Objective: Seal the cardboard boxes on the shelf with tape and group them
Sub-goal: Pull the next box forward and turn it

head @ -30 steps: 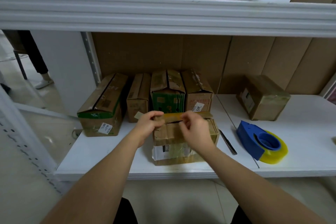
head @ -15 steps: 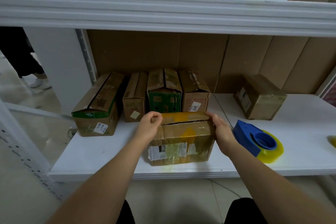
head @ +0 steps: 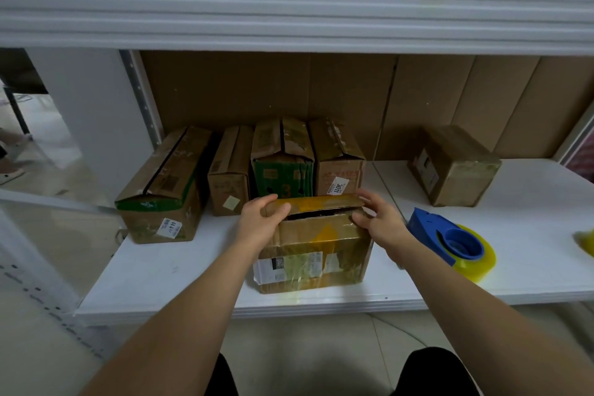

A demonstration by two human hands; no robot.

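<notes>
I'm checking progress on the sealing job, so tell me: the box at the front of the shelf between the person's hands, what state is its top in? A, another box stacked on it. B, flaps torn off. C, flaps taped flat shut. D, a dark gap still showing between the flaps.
D: the front box shows a dark gap under its far flap, which the left hand grips while the right hand touches its right end.

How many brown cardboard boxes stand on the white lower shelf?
6: four in a back-left row, one at the front between both hands, one back right.
</notes>
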